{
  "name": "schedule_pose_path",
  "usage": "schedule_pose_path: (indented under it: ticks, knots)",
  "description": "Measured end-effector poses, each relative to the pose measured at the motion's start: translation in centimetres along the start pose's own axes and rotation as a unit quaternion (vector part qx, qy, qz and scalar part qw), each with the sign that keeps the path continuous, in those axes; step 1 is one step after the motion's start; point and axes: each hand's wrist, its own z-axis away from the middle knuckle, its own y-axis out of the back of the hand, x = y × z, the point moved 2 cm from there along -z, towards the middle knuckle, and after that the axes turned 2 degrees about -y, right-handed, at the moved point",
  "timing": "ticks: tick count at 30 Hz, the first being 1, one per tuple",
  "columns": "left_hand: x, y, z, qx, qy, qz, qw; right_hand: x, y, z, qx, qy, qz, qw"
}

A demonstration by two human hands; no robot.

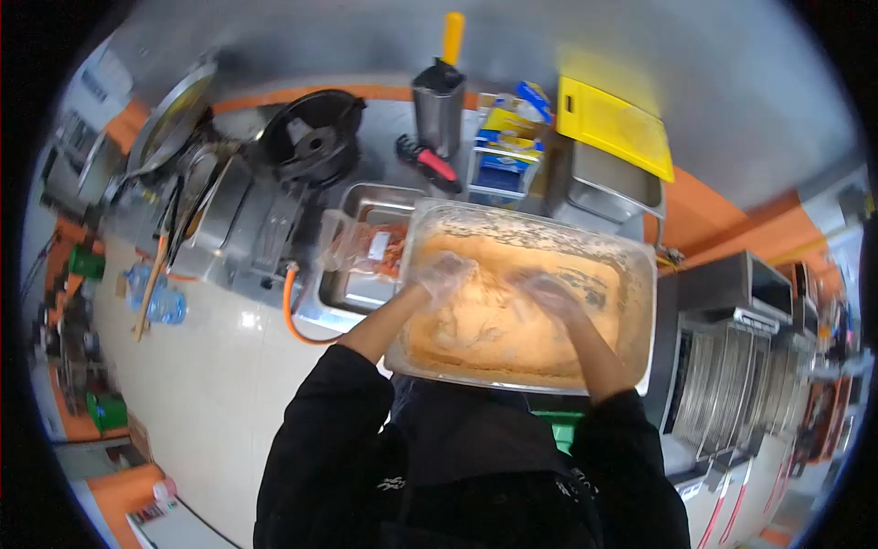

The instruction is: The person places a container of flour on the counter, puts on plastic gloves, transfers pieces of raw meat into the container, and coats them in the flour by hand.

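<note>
A large rectangular tub (640,316) in front of me holds a layer of pale orange, powdery breading (512,343). Both my hands wear clear plastic gloves and are down in the tub at the breading. My left hand (445,277) is near the tub's left side, fingers pointing inward. Facing it a short way to the right, my right hand (547,291) is smeared by motion. Breading and blur hide the fingers of both, so whether they grip anything does not show. Left of the tub, a clear plastic bag (366,247) with reddish contents lies in a steel sink (343,293).
Behind the tub stand a steel holder (439,114) with a yellow-handled tool, a red-handled tool (437,165), blue-and-yellow boxes (508,137), and a yellow board (613,128) on a steel pan. A black pot (315,137) sits back left. Wire fryer baskets (718,389) are at right.
</note>
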Motion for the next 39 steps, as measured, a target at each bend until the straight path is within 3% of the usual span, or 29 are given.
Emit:
schedule_pose_path:
  ticks: [1,3,5,6,9,10,11,13,15,18,23,27,29,30,32,34,35,36,37,39]
  knots:
    - [-0.2,-0.8,0.8,-0.02,0.025,0.028,0.999,-0.2,0.3,1.2,0.015,-0.067,0.042,0.997]
    - [0.0,-3.0,2.1,-0.03,0.09,0.091,0.991,2.9,0.4,0.3,-0.096,-0.25,0.064,0.961]
    - [0.7,-5.0,2.2,-0.017,0.127,0.14,0.982,8.9,-2.9,-1.7,0.01,-0.117,-0.128,0.985]
    - [1.1,-5.8,1.9,-0.004,0.135,0.165,0.977,10.2,-3.8,-2.9,0.062,-0.051,-0.228,0.97]
    - [1.7,-8.4,0.4,0.04,0.141,0.22,0.964,-0.2,-5.1,-0.5,0.063,0.035,-0.19,0.979]
    - [1.5,-9.3,-0.1,0.057,0.138,0.233,0.961,0.0,-5.6,-1.6,0.051,0.036,-0.239,0.969]
    - [2.7,-7.2,0.5,0.029,0.062,0.221,0.973,0.8,-6.5,-2.9,0.038,0.033,-0.287,0.957]
    - [4.5,-2.8,1.6,-0.005,0.095,0.301,0.949,1.5,-6.5,-2.9,0.028,0.026,-0.337,0.941]
    - [5.3,0.3,2.6,-0.015,0.301,0.471,0.829,1.9,-3.9,-0.6,0.035,0.022,-0.34,0.94]
    - [2.3,-4.8,2.5,-0.051,0.25,0.201,0.946,5.5,-2.3,0.3,0.03,-0.058,-0.208,0.976]
    - [4.9,-9.7,-0.2,-0.048,0.399,0.386,0.831,1.6,-6.6,0.5,0.038,0.021,-0.215,0.976]
    - [5.0,-8.9,1.2,0.009,0.354,0.414,0.839,6.9,-9.5,-5.2,0.034,0.072,-0.414,0.907]
    - [4.6,-8.5,2.6,0.002,0.319,0.397,0.861,9.2,-4.6,-1.9,0.037,0.121,-0.123,0.984]
    - [4.0,-8.2,3.1,-0.008,0.301,0.382,0.874,9.4,-2.5,-0.3,0.028,0.131,0.03,0.991]
    - [3.3,-8.2,4.6,-0.044,0.282,0.359,0.888,9.3,-1.3,1.3,-0.097,0.036,0.124,0.987]
    - [3.7,-8.3,6.2,-0.068,0.288,0.367,0.882,7.0,-2.3,3.3,-0.128,-0.105,0.126,0.978]
    - [4.4,-8.3,6.4,-0.066,0.297,0.386,0.871,4.7,-4.1,3.9,-0.093,-0.202,0.088,0.971]
    - [5.8,-8.2,6.3,-0.052,0.312,0.418,0.852,3.2,-6.0,4.2,-0.031,-0.234,-0.092,0.967]
    - [7.6,-7.7,6.2,-0.032,0.329,0.456,0.826,2.4,-7.3,4.4,0.033,-0.254,-0.271,0.928]
    - [10.3,-5.8,6.1,0.002,0.349,0.534,0.77,2.3,-7.3,2.5,-0.011,0.009,-0.114,0.993]
